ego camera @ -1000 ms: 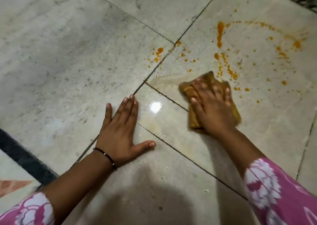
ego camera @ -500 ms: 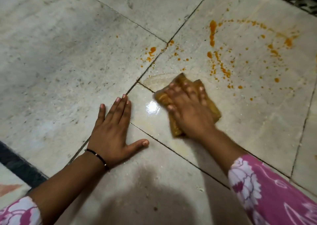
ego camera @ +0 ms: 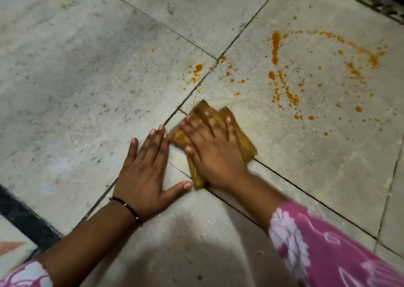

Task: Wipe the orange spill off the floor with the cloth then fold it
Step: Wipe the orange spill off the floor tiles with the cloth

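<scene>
The left hand lies flat on the floor, fingers straight, its grip holding nothing. Just beside it at 3 o'clock, the right hand presses spread fingers on the orange-stained cloth. Beyond, toward 1 o'clock, the orange spill dots the tiles.
</scene>
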`<state>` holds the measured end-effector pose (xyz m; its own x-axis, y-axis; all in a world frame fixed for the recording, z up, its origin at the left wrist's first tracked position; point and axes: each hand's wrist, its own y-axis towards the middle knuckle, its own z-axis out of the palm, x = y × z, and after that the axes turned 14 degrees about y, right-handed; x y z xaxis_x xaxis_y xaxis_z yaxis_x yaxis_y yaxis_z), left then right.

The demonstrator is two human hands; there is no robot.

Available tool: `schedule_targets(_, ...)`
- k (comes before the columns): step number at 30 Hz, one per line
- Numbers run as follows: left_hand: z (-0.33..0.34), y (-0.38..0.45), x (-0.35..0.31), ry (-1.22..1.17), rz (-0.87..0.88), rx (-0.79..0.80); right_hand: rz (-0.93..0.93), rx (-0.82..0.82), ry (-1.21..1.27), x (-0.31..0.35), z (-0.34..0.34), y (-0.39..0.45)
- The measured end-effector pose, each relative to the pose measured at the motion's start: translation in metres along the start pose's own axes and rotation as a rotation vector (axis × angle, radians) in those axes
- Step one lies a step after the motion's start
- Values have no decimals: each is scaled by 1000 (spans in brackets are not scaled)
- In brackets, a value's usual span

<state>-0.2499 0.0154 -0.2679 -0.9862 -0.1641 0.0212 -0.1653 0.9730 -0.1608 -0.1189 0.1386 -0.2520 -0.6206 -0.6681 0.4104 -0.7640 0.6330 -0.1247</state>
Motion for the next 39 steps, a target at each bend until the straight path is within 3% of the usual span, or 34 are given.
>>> schedule_targets(4, -1, 0, 1, -14, 4, -9, 166, -22, 44, -47, -26, 37)
schedule_targets(7, -2, -2, 1, -29, -1, -11, 307, -118, 52, -72, -37, -2)
schedule_targets(10, -1, -1, 1, -24, -9, -26, 381, -102, -12, -51, -22, -52)
schedule_targets(14, 1, 0, -1, -5, -16, -30, 214, -14, -9, -1, 4, -45)
schedule_targets(18, 2, 0, 0, 5, -14, -32, 134, 21, -1, -14, -11, 21)
schedule_targets(21, 1, -1, -1, 2, -19, -26, 249, -26, 36, -58, -31, 33)
schedule_targets(24, 0, -2, -1, -6, -28, -23, 411, -134, 46, -90, -40, -13)
schedule_targets(28, 1, -1, -2, -3, -32, -30, 573, -258, -17, -61, -13, -93)
schedule_targets(32, 3, -1, -2, 11, -36, -28, 374, -185, 1, 10, 21, -99)
schedule_targets(35, 3, 0, -1, 12, -36, -28, 188, -118, 4, 11, 13, -52)
schedule_targets(37, 2, 0, -1, 10, -32, -28, 202, -76, 0, -17, -4, -23)
schedule_targets(39, 1, 0, -1, 8, -29, -26, 344, -89, 20, -52, -21, -12)
